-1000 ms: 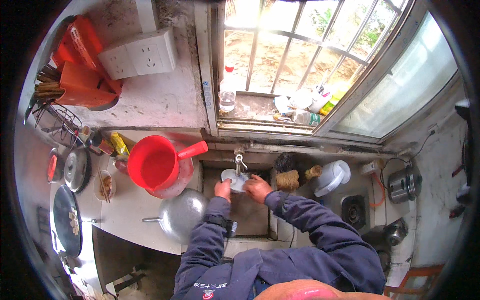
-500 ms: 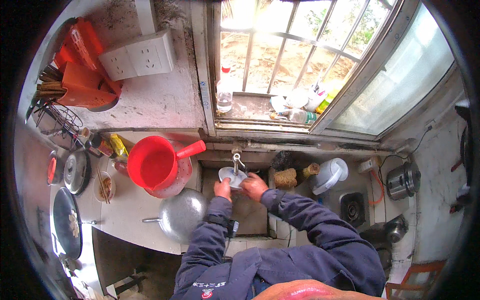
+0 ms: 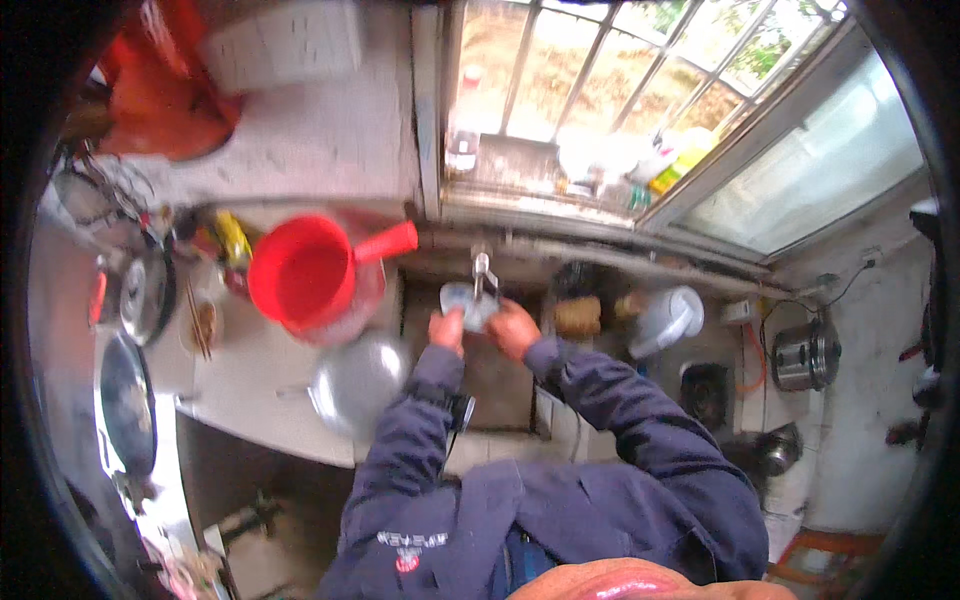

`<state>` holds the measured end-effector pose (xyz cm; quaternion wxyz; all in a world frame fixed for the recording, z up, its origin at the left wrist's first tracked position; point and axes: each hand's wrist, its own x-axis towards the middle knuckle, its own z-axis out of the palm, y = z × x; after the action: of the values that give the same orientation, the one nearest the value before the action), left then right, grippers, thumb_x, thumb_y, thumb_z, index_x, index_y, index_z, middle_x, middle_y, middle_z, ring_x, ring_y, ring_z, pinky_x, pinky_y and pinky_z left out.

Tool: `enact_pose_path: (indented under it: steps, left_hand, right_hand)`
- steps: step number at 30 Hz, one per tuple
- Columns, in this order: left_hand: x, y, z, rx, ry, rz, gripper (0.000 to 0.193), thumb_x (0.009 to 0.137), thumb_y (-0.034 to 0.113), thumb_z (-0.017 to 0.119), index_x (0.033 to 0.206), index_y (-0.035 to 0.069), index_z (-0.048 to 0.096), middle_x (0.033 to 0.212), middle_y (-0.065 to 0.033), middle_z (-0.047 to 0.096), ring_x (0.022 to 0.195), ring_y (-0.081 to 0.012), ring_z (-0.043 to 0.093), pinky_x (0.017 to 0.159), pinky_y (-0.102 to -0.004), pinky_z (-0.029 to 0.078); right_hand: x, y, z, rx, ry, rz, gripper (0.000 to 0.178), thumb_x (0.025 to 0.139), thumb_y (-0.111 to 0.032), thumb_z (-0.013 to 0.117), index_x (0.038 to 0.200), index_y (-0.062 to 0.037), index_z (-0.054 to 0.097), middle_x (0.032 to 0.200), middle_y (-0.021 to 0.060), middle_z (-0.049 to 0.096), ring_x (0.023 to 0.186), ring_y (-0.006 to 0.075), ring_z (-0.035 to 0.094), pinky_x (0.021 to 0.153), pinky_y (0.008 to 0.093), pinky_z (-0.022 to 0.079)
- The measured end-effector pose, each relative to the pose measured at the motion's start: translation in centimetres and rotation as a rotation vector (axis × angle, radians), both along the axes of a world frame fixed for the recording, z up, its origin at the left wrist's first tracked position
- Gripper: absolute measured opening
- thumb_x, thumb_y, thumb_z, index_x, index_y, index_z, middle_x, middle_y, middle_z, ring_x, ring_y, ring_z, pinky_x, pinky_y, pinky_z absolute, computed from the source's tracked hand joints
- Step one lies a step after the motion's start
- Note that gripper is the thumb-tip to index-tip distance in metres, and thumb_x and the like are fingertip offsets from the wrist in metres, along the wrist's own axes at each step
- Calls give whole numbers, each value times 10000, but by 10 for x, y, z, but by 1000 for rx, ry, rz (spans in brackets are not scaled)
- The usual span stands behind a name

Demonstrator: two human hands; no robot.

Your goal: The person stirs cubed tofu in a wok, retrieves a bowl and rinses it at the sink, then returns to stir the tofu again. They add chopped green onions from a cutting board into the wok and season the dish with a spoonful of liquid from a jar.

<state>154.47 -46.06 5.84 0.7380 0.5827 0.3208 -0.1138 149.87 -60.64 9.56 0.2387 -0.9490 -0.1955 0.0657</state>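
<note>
A small whitish bowl (image 3: 458,297) is held under the tap (image 3: 482,266), over the sink (image 3: 500,400). My left hand (image 3: 447,329) grips its near left side, with the thumb on the rim. My right hand (image 3: 514,330) is closed at the bowl's right side. Motion blur hides the finer detail of the fingers, and I cannot make out whether water is running.
Left of the sink, a red ladle (image 3: 305,270) rests over a pinkish basin, with a silver metal pan (image 3: 358,385) nearer me. On the right are a brown scrubbing sponge (image 3: 577,317), a whitish jug (image 3: 668,318) and a gas burner (image 3: 705,393). A barred window (image 3: 600,90) stands behind.
The whole view has shifted and blurred, with the left side moving up. Both hands stay on the bowl, which has tilted slightly beneath the tap.
</note>
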Motion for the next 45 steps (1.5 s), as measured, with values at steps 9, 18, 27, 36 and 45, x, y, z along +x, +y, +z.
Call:
enact_pose_path:
  steps: [9, 18, 27, 36, 45]
  left_hand:
    - [-16, -1, 14, 96, -61, -202, 448, 760, 172, 642, 1108, -98, 557, 1020, -193, 621, 828, -246, 640, 648, -379, 522]
    - [-18, -6, 32, -55, -15, -172, 444, 738, 129, 614, 1119, -89, 551, 1054, -215, 620, 891, -299, 645, 751, -403, 530]
    - [-26, -10, 1, -25, -119, -26, 423, 726, 71, 592, 1122, -73, 550, 1057, -202, 613, 872, -314, 635, 701, -401, 524]
    - [-32, -8, -54, -64, -45, -28, 440, 722, 9, 598, 1154, -69, 558, 1014, -169, 649, 857, -311, 656, 601, -422, 540]
    - [-37, 1, -25, -50, 180, -321, 402, 817, 316, 669, 1027, -23, 622, 906, -146, 682, 718, -233, 670, 487, -359, 497]
  right_hand:
    - [-4, 2, -5, 183, -34, -106, 93, 795, -193, 625, 814, -102, 626, 857, 133, 662, 837, 326, 626, 841, 467, 456]
    - [-5, 2, 12, 229, 274, -204, 180, 831, -206, 634, 1002, -152, 653, 1007, 67, 661, 1038, 250, 604, 978, 482, 388]
    - [-9, 7, 7, 96, 167, -132, 195, 812, -249, 643, 983, -156, 662, 1025, 51, 645, 1113, 248, 559, 1029, 496, 344]
    - [-1, -25, 1, 515, 179, -574, 550, 788, -169, 637, 1293, -16, 480, 1096, 152, 610, 1057, 269, 571, 890, 377, 471]
    - [4, -10, 17, 406, 601, -621, 555, 790, -96, 550, 1327, -31, 431, 937, 200, 652, 712, 283, 660, 605, 374, 533]
